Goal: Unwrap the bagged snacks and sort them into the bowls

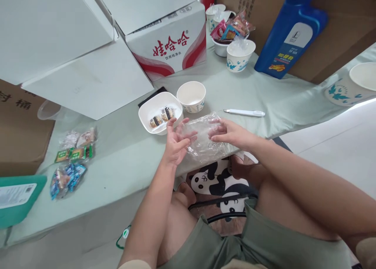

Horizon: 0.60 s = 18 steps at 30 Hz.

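Note:
A crumpled clear plastic bag [202,139] is stretched between my two hands at the table's front edge. My left hand [176,143] holds its left side, the fingers curled and partly spread, some seen through the film. On the opposite side my right hand [232,133] grips the bag with thumb and fingers, the fingertips partly behind the plastic. Just beyond my left hand is a white square bowl [143,114] with two small wrapped snacks [161,118] in it. Beside that bowl stands a white paper cup [191,96] with a blue leaf print.
A white utility knife [244,112] lies right of the bag. Several snack packets [73,155] are at the left. Behind stand a white-and-red carton [176,45], a filled bowl [220,47], a paper cup [241,57] and a blue bottle [289,37]. Another cup [340,92] is far right.

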Motion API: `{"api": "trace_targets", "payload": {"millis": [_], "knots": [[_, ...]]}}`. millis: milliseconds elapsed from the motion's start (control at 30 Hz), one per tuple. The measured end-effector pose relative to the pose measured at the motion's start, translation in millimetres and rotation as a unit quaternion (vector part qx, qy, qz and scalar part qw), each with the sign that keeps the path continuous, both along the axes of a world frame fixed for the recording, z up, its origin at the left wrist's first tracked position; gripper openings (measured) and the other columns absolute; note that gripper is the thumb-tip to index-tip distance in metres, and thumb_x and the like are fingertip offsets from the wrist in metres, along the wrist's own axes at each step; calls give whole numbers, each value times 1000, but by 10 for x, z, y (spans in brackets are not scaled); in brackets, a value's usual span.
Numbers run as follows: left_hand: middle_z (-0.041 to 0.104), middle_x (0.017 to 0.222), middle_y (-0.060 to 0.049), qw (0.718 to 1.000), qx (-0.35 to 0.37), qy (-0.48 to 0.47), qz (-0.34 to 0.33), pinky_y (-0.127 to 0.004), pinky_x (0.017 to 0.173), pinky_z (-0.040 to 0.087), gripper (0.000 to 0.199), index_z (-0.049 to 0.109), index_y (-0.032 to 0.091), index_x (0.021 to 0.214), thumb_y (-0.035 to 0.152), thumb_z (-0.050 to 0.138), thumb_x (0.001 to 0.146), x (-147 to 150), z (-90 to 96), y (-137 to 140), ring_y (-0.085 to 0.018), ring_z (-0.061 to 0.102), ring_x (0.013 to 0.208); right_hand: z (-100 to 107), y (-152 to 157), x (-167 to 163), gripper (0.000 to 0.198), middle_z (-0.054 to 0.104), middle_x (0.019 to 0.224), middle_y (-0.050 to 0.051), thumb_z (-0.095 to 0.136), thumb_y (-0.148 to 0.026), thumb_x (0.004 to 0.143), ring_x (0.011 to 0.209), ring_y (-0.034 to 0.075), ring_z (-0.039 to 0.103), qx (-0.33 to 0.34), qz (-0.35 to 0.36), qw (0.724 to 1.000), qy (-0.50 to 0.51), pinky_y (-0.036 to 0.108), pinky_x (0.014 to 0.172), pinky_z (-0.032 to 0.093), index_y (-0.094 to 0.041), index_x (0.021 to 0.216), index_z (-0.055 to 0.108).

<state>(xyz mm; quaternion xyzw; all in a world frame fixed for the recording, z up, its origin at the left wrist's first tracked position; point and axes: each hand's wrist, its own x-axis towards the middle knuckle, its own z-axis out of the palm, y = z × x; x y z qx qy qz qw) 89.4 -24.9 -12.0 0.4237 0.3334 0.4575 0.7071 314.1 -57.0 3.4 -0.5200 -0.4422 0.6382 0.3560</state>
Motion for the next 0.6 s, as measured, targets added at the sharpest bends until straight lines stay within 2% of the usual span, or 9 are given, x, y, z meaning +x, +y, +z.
{"api": "trace_targets", "payload": {"millis": [67, 133, 200, 267, 367, 467, 533, 600], "knots": [[53, 146, -3, 998, -40, -15, -35, -38, 93, 58, 78, 48, 39, 126, 29, 88, 59, 3, 43, -20, -23, 68, 115, 0, 9, -35, 23, 67, 81, 1, 75, -26, 73, 84, 19, 69, 22, -12, 1000, 0, 41, 91, 56, -22, 91, 60], [59, 142, -9, 993, -83, 11, -86, -40, 94, 58, 71, 55, 30, 122, 35, 89, 60, 24, 55, -39, -26, 66, 118, 4, 5, -60, 16, 65, 77, 0, 71, -27, 77, 77, 17, 68, 44, -51, 998, 11, 37, 85, 57, -23, 78, 56], [70, 123, -12, 985, -111, 77, -111, -34, 84, 60, 57, 62, 20, 109, 34, 89, 61, 54, 34, -50, -24, 72, 104, 8, -10, -70, 14, 67, 80, 1, 69, -28, 80, 76, 16, 68, 49, -84, 995, 28, 35, 79, 57, -23, 81, 55], [75, 95, -8, 978, -114, 140, -103, -26, 68, 59, 44, 64, 16, 97, 35, 87, 65, 77, -4, -50, -19, 74, 81, 10, -27, -58, 12, 70, 83, 2, 66, -28, 83, 73, 17, 68, 42, -83, 995, 20, 34, 73, 58, -24, 88, 57], [63, 62, 5, 977, -103, 170, -76, -21, 47, 51, 37, 64, 18, 96, 37, 81, 70, 78, -44, -29, -11, 63, 50, 11, -44, -9, 21, 67, 71, 0, 61, -25, 86, 61, 16, 63, 26, -28, 999, -25, 31, 58, 55, -25, 107, 59], [56, 53, 9, 982, -109, 144, -62, -20, 39, 45, 39, 64, 22, 105, 34, 78, 71, 57, -43, 1, -9, 54, 40, 29, -53, 47, 30, 56, 58, -5, 56, -25, 88, 50, 14, 56, 52, -6, 998, -32, 29, 51, 50, -27, 118, 59], [59, 53, 7, 985, -123, 108, -53, -20, 39, 44, 37, 64, 23, 103, 31, 77, 69, 44, -35, 23, -11, 55, 40, 56, -62, 78, 25, 56, 59, -5, 56, -27, 87, 51, 13, 55, 78, -4, 997, -14, 29, 53, 49, -26, 111, 63], [63, 58, 3, 988, -130, 74, -47, -21, 41, 45, 27, 66, 21, 91, 30, 74, 67, 30, -31, 46, -13, 58, 45, 89, -78, 110, 17, 61, 64, -1, 56, -27, 83, 57, 14, 58, 97, 10, 995, 3, 30, 59, 50, -23, 95, 68]]}}
